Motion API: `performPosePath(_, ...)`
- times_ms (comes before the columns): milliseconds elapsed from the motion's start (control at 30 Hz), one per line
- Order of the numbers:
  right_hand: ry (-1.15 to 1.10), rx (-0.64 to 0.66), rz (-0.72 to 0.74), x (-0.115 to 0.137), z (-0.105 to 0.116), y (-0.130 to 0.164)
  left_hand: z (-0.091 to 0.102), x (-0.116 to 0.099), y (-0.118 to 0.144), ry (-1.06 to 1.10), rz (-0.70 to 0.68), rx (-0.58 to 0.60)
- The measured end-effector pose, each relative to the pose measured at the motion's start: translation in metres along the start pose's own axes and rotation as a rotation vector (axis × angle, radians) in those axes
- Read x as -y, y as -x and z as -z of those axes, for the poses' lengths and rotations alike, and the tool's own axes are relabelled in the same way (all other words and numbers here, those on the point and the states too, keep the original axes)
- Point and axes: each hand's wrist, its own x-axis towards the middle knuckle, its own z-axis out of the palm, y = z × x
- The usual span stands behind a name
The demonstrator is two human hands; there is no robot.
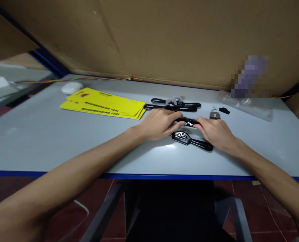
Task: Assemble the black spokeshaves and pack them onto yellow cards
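A black tool, likely stiff, fairly heavy and slick, best taken by its ends, is gripped between left hand and right hand mid-tabletop; a similar tool lies nearer; yellow cards rest leftward.

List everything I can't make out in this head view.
All in the head view:
Held black tool: handle ends, covered by the left hand and right hand.
Nearer black tool: left handle, hidden by the left hand.
Yellow cards: finest print, too small.
Pixelated patch: contents, blurred out.
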Motion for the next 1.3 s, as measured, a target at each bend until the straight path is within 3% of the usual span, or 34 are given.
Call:
performPosePath(267,-0.105,-0.025,0.042,-0.003,0.005,0.001,0.001,-0.001,0.0,0.064,-0.001,0.042)
performPosePath(567,0.007,-0.095,0.056,-0.008,-0.002,-0.001,-0.003,0.003,-0.001,0.251,-0.004,0.074)
performPosePath(933,0.065,-0.192,0.029,-0.011,0.006,-0.002,0.001,-0.003,-0.001,0.326,0.041,-0.088)
performPosePath(1300,0.045,-0.209,0.008,-0.006,0.007,-0.002,0.01,-0.005,-0.001,0.433,0.11,-0.063)
